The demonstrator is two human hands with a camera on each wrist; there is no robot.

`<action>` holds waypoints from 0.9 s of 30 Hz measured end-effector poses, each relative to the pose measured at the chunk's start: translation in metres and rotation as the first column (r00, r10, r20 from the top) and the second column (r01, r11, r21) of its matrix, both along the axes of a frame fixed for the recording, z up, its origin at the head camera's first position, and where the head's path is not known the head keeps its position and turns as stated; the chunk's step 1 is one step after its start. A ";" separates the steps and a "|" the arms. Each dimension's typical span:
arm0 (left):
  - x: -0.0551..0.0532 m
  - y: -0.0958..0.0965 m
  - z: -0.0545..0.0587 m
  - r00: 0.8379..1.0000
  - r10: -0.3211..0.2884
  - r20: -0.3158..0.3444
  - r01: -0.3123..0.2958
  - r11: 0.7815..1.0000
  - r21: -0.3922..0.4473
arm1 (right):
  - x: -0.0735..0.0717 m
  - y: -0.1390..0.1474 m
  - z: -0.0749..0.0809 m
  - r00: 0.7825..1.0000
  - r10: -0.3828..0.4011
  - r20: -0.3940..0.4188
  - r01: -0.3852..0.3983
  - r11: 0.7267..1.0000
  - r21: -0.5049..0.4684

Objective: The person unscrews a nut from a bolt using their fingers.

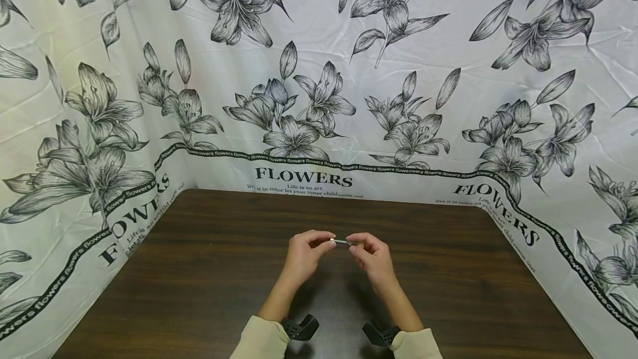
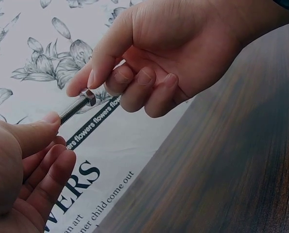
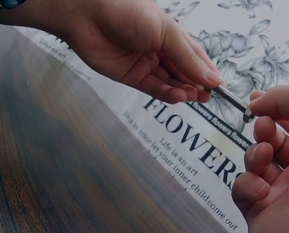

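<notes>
A silvery threaded bolt (image 1: pixel 341 241) spans the gap between both hands, held just above the table. My left hand (image 1: pixel 304 256) pinches one end of it between thumb and fingers. At the other end, my right hand (image 1: pixel 375 259) grips a hexagonal piece (image 2: pixel 90 97) with thumb and index finger; whether it is the bolt's head or a nut I cannot tell. Metal threads (image 3: pixel 230 99) show between the two grips in the right wrist view. The right hand's other fingers are curled in beneath. Fingertips hide part of each end.
Beneath the hands lies a dark wood-grain table (image 1: pixel 224 292). A white sheet with black flower prints (image 1: pixel 299 104) hangs along its back and both sides. Black wrist devices (image 1: pixel 301 328) sit on both forearms, next to pale sleeves (image 1: pixel 261 339).
</notes>
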State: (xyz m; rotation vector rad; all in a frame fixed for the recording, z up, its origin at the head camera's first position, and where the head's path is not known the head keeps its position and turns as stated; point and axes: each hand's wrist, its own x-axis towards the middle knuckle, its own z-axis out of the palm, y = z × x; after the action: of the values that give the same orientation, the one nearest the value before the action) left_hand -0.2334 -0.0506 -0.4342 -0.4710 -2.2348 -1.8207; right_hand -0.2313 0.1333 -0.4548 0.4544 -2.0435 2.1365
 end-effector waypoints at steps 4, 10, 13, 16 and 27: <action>0.007 0.000 0.010 1.000 0.001 -0.004 -0.001 1.000 -0.011 | 0.003 0.001 0.003 1.000 0.009 -0.009 -0.009 1.000 -0.009; -0.008 0.001 -0.012 1.000 0.014 -0.010 -0.014 1.000 -0.002 | -0.008 0.003 -0.012 0.993 -0.071 0.093 0.075 0.996 -0.038; -0.015 0.001 -0.023 1.000 0.016 -0.011 -0.016 1.000 0.003 | -0.012 0.001 -0.017 0.976 -0.139 0.170 0.142 0.990 -0.009; -0.017 0.000 -0.026 1.000 0.014 -0.011 -0.014 1.000 0.005 | -0.013 0.000 -0.019 0.963 -0.159 0.218 0.159 0.987 0.019; -0.009 0.003 -0.015 1.000 0.015 -0.014 -0.015 1.000 -0.015 | -0.014 -0.001 -0.020 0.962 -0.097 0.256 0.083 0.994 0.064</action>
State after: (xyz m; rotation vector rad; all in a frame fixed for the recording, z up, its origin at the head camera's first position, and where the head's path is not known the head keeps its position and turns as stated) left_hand -0.2425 -0.0473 -0.4495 -0.4671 -2.2378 -1.7890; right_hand -0.2451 0.1325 -0.4744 0.0872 -2.2117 2.1910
